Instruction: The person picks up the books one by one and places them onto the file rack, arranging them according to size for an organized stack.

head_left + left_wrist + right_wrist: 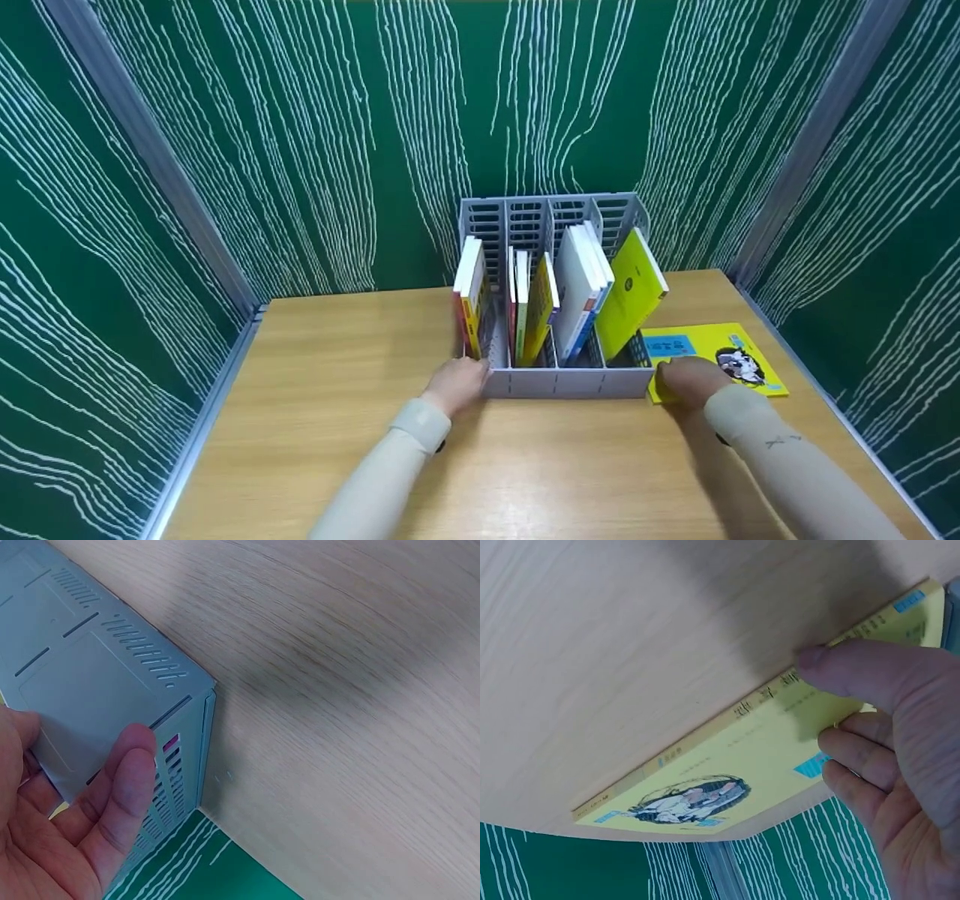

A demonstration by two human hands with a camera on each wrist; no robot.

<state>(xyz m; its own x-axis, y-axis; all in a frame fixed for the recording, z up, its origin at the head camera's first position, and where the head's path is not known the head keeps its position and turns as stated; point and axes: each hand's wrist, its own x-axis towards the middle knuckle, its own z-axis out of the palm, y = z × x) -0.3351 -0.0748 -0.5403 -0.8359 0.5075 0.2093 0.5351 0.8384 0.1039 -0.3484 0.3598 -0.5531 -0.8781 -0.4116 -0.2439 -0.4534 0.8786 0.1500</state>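
Note:
A grey divided book organizer stands upright on the table, with books in its compartments. My left hand grips its front left corner; in the left wrist view the fingers bend around the corner edge. Beside the organizer's right end, a yellow book lies flat, with a blue patch and an oval picture on its cover. Over its near left part is my right hand. The right wrist view shows the thumb by the spine and loosely bent fingers above the cover; firm contact cannot be made out.
White-spined books fill the third compartment, and a lime-yellow book leans in the rightmost one. Thinner books stand further left. Green walls with white lines surround the wooden table on three sides.

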